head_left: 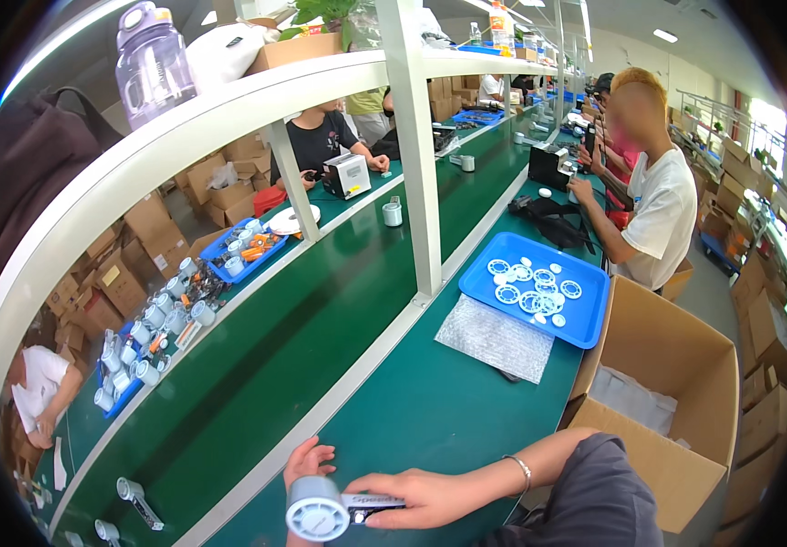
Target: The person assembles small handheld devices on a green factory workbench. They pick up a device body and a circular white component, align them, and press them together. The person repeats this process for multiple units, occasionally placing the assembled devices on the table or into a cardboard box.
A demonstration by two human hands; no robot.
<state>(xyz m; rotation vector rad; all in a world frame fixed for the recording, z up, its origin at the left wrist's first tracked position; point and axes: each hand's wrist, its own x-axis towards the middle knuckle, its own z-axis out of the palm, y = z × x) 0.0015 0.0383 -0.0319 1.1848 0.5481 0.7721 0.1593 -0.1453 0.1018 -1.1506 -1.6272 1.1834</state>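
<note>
Pale-blue handheld fan-like unit [319,510] is held over the near end of the green tabletop [393,401], slotted face toward the camera. Its narrow handle is gripped by the right hand [425,497], fingers closed around it. Left hand [310,460]: fingers loosely curled, part-open, behind the head; contact can't be told.

Handling, judged: light, stiff plastic shell, probably head-heavy; smooth, so slip is possible. Slots look like the fragile bit. Best taken by the handle, head cupped at its side wall, slots left unpressed.

Further out: bubble-wrap sheet [494,337] is overlapped by a blue tray [585,319] of white rings [507,294]; open cardboard box [644,469] is set just right. Across the green conveyor belt [257,351], similar units [175,319] are piled. Beyond, a black box-shaped device [550,166] is handled by a co-worker [662,205].
</note>
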